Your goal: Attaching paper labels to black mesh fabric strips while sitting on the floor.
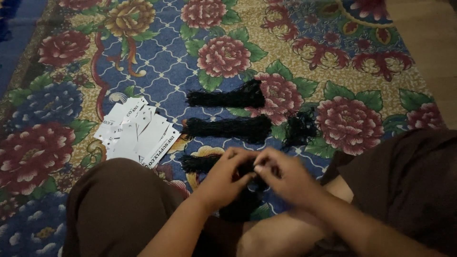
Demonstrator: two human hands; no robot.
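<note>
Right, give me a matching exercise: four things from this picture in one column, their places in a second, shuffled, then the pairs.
1. white paper tags
2. loose black tangle
3. top black bundle
4. left hand

a. right of the middle bundle
b. on the rug by the left knee
c. meeting the other hand over dark threads
d. farthest from the person

Pairs: 1-b, 2-a, 3-d, 4-c

Four black string bundles show: two full ones far (226, 98) and middle (228, 128), one near (197, 163) partly hidden, one loose at right (301, 127). White paper tags (138, 133) lie left, perhaps ten, overlapping.
</note>
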